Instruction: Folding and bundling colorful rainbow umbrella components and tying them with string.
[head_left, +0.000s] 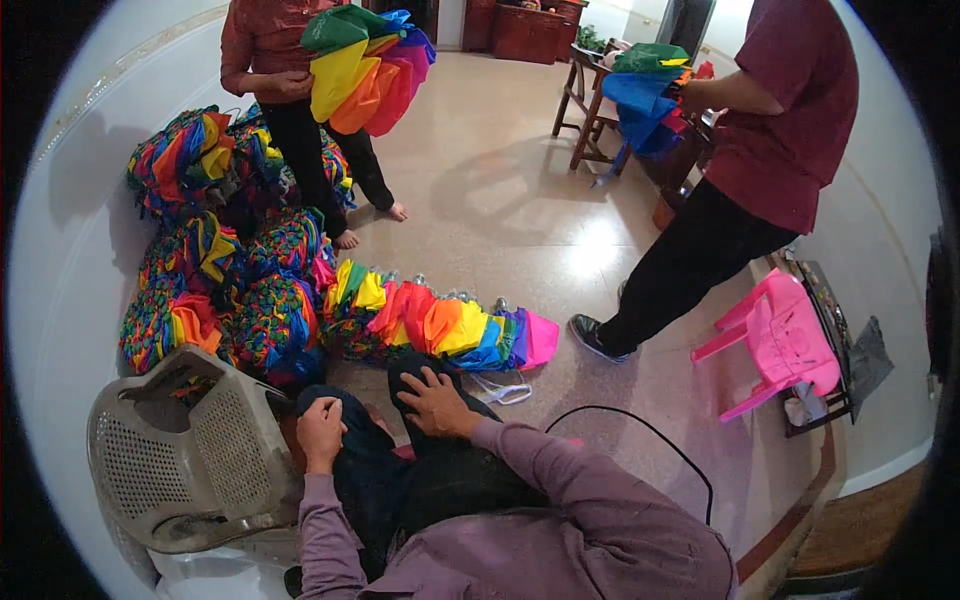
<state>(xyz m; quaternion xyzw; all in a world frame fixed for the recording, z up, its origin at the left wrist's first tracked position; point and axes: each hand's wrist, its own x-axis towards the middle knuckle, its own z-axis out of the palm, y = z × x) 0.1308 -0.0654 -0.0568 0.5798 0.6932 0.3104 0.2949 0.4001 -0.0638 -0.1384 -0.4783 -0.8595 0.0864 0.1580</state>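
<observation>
My left hand (322, 432) rests on my left thigh with its fingers curled in, and I see nothing in it. Lying on my right knee, my right hand (440, 403) has its fingers spread and holds nothing. Just beyond my knees, a row of rainbow-coloured cloth pieces (455, 328), which look like folded umbrellas, lies on the floor. Shiny small ends show along its far side. A white strap or cord (503, 391) is on the floor near my right knee.
Big rainbow bundles (275, 318) pile up at left, behind a grey plastic chair (150, 460). Two people stand ahead, holding rainbow cloth (365, 80) and blue-green cloth (640, 100). A pink stool (780, 335) and black cable (690, 462) are at right; wooden chair (590, 115) farther off.
</observation>
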